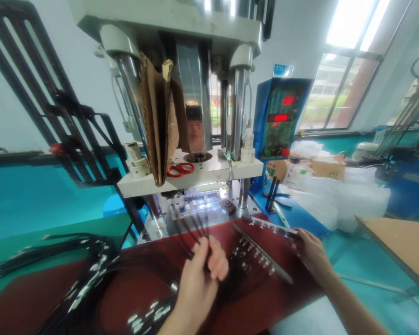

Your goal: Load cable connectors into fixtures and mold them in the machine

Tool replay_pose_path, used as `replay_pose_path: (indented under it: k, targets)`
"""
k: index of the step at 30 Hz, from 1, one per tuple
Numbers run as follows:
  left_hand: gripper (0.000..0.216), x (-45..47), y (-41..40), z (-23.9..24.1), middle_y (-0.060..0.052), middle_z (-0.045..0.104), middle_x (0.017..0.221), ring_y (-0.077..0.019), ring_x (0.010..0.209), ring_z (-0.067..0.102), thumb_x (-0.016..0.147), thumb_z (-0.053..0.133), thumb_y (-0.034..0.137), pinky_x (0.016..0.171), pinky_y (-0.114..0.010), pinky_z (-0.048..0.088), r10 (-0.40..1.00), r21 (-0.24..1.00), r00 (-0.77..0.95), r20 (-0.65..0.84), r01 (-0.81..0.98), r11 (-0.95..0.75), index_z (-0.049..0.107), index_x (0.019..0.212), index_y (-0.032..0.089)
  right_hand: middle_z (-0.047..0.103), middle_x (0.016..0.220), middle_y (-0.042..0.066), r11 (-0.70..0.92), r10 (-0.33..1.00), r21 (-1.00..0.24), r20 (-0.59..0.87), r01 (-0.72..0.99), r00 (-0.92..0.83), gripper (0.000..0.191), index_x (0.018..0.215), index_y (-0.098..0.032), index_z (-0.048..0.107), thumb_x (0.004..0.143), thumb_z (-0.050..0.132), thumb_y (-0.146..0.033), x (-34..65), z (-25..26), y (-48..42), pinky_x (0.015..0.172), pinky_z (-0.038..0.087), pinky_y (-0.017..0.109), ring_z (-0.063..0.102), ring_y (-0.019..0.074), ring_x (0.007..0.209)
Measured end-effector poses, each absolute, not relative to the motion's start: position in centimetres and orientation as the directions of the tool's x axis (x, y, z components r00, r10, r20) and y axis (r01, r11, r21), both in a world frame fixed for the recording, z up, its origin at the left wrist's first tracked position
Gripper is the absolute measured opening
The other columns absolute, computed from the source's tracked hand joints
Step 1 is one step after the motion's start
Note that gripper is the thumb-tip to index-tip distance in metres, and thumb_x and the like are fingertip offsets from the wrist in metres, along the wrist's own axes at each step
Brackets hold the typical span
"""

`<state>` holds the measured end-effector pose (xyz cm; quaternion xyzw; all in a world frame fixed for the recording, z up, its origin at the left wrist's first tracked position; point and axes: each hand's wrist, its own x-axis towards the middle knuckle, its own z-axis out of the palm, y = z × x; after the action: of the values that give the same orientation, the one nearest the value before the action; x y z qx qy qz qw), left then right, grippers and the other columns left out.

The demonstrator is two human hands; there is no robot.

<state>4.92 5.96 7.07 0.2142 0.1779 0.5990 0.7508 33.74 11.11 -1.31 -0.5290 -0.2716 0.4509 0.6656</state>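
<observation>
My left hand is closed around several thin black cables, whose ends stick up past the fingers toward the press and blur with motion. My right hand grips one end of a narrow metal strip with small teeth, held out above the dark red table. Between the hands lies a second toothed metal strip, with small pale pieces along its edge. Bundles of black cables with shiny connector ends spread over the table to the left.
A press with chrome columns stands straight ahead, its lower area lit. Red-handled scissors and folded cardboard sit on its plate. A blue control box stands to the right, with pliers near it and white bags behind.
</observation>
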Motion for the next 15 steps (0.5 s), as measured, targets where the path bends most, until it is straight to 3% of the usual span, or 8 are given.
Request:
replay_pose_path:
  k: [2, 5, 7, 10, 12, 13, 15]
  targets:
    - [0.02, 3.3, 7.3, 7.3, 0.006, 0.033, 0.051, -0.0046, 0.043, 0.033, 0.078, 0.055, 0.031, 0.045, -0.02, 0.032, 1.0, 0.515, -0.009, -0.006, -0.857, -0.004, 0.049, 0.067, 0.015, 0.064, 0.06, 0.003, -0.02, 0.905, -0.969, -0.122, -0.246, 0.409, 0.036, 0.087, -0.016, 0.058, 0.061, 0.069, -0.037, 34.2, -1.9, 10.5, 0.043, 0.044, 0.024, 0.055, 0.0136, 0.047]
    - [0.017, 0.6, 9.3, 6.3, 0.005, 0.039, 0.055, -0.0072, 0.05, 0.04, 0.077, 0.056, 0.028, 0.055, -0.023, 0.04, 0.962, 0.491, -0.273, -0.026, -0.841, -0.226, 0.048, 0.068, 0.016, 0.065, 0.069, 0.005, -0.073, 0.938, -0.985, -0.015, 0.156, 0.346, 0.039, 0.089, -0.018, 0.06, 0.059, 0.067, -0.041, 35.5, -2.8, 9.9, 0.057, 0.048, 0.032, 0.058, 0.0198, 0.06]
    - [0.016, -1.1, 10.4, 5.2, 0.005, 0.041, 0.057, -0.0077, 0.053, 0.042, 0.076, 0.057, 0.027, 0.06, -0.025, 0.042, 0.92, 0.468, -0.389, -0.044, -0.822, -0.325, 0.048, 0.068, 0.016, 0.065, 0.075, 0.008, -0.028, 0.956, -0.865, 0.123, 0.501, 0.265, 0.033, 0.081, -0.019, 0.064, 0.057, 0.063, -0.041, 36.6, -3.6, 9.9, 0.066, 0.048, 0.038, 0.059, 0.025, 0.07]
    - [0.017, -3.0, 11.2, 4.1, 0.005, 0.044, 0.058, -0.008, 0.055, 0.044, 0.076, 0.057, 0.027, 0.064, -0.026, 0.043, 0.877, 0.446, -0.477, -0.062, -0.799, -0.403, 0.047, 0.068, 0.016, 0.062, 0.086, 0.013, 0.076, 0.936, -0.525, 0.33, 0.848, 0.121, 0.025, 0.07, -0.02, 0.066, 0.06, 0.055, -0.04, 36.6, -3.9, 10.1, 0.075, 0.045, 0.048, 0.057, 0.0329, 0.082]
    - [0.016, -3.5, 11.4, 3.9, 0.005, 0.045, 0.058, -0.0081, 0.055, 0.045, 0.077, 0.057, 0.025, 0.065, -0.026, 0.043, 0.872, 0.431, -0.481, -0.091, -0.809, -0.401, 0.047, 0.067, 0.016, 0.06, 0.096, 0.015, 0.123, 0.889, -0.338, 0.454, 0.933, 0.047, 0.027, 0.077, -0.02, 0.067, 0.066, 0.05, -0.038, 34.5, -2.7, 10.7, 0.08, 0.041, 0.053, 0.053, 0.0368, 0.092]
    - [0.016, -3.5, 11.4, 3.8, 0.004, 0.045, 0.058, -0.0081, 0.055, 0.045, 0.077, 0.056, 0.025, 0.065, -0.027, 0.044, 0.875, 0.419, -0.472, -0.108, -0.82, -0.39, 0.047, 0.067, 0.016, 0.058, 0.102, 0.015, 0.164, 0.867, -0.312, 0.499, 0.936, 0.015, 0.029, 0.084, -0.019, 0.066, 0.069, 0.047, -0.036, 32.7, -1.7, 11.2, 0.084, 0.038, 0.053, 0.05, 0.037, 0.099]
    - [0.016, -3.5, 11.4, 3.8, 0.004, 0.045, 0.058, -0.0082, 0.055, 0.045, 0.078, 0.055, 0.024, 0.064, -0.026, 0.044, 0.886, 0.394, -0.447, -0.123, -0.841, -0.37, 0.048, 0.066, 0.016, 0.06, 0.102, 0.012, 0.351, 0.865, -0.465, 0.494, 0.813, -0.091, 0.027, 0.09, -0.021, 0.065, 0.073, 0.047, -0.033, 27.8, 0.6, 13.2, 0.087, 0.039, 0.046, 0.052, 0.0303, 0.098]
